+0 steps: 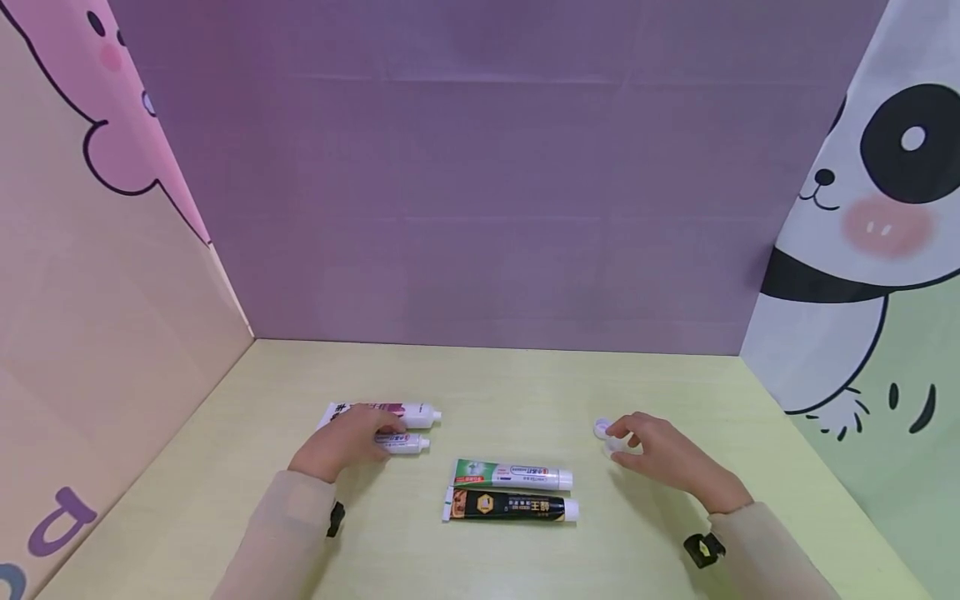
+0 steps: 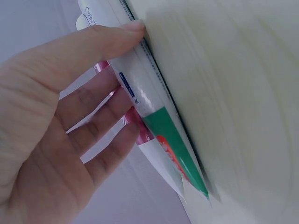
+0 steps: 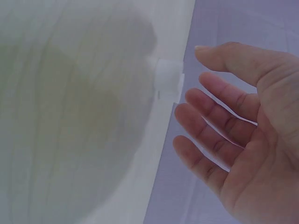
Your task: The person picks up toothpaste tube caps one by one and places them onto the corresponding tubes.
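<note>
My left hand (image 1: 348,439) is at two toothpaste tubes on the left of the table. It pinches the nearer one, a white tube with a green end (image 2: 133,79), thumb on one side and fingers on the other. A white and magenta toothpaste tube (image 1: 412,414) lies just behind it. At the right, my right hand (image 1: 663,454) hovers with fingers loosely bent and nothing held. Close to its fingertips are small white round pieces that look like caps (image 1: 602,428); in the right wrist view a white piece (image 3: 168,80) stands apart from the fingers.
Between the hands lie a green and white toothpaste tube (image 1: 517,476) and a black one (image 1: 513,506), side by side, their caps to the right. The pale table (image 1: 495,383) meets a purple back wall (image 1: 495,208) and printed side panels.
</note>
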The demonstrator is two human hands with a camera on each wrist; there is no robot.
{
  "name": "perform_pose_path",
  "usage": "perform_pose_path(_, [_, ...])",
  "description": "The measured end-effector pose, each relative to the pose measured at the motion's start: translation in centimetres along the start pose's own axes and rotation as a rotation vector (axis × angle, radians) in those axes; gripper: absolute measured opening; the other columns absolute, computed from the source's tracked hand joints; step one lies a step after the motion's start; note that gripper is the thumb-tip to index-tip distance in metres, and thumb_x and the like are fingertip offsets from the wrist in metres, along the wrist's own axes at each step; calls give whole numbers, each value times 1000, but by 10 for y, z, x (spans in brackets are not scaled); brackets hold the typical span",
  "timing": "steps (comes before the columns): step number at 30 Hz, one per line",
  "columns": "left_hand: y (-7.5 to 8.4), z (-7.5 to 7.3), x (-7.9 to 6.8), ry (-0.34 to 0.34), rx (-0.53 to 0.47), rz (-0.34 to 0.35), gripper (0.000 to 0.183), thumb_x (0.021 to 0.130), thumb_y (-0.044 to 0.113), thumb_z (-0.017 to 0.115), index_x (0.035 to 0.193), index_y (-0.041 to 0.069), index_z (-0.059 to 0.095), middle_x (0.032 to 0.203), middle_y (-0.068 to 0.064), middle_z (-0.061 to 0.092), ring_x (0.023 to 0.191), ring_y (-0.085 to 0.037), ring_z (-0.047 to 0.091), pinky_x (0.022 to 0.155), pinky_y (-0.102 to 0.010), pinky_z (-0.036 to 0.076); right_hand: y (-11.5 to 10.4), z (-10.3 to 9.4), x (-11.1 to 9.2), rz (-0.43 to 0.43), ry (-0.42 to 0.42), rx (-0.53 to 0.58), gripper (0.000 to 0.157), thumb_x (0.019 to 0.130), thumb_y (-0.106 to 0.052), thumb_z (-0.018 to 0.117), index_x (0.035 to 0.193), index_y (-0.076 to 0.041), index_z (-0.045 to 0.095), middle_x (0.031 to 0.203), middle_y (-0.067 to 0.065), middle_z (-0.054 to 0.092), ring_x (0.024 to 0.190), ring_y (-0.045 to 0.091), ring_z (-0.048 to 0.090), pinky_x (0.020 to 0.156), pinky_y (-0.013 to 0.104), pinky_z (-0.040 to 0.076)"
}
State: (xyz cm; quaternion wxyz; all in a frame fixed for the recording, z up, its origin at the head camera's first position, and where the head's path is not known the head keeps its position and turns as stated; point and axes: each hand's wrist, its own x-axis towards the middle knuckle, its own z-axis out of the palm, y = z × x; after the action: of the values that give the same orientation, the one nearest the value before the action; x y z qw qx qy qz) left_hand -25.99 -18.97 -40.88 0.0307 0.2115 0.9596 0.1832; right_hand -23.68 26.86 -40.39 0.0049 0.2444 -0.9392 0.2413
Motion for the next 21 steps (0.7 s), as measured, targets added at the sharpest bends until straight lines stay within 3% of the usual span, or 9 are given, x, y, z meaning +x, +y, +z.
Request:
perform_pose_path(11, [-1,-2,-3,6,-1,21,29,77,2,83,102,11,74,95,1,65,85,-18,55,86,-41,49,6,5,4,45,-14,47,27,89,-12,75,112,-2,66,109,6,65,90,21,62,78,38,53])
perform_pose_path(21, [-2,-3,-4,-12,-54,34,28,79,5,83,103,17,73,101,1,66,88,-17,56,86,-42,49,7,9,6,82,-28,121,25,88,-10,75,110,-2,65,109,8,65,91,22,63,76,35,53])
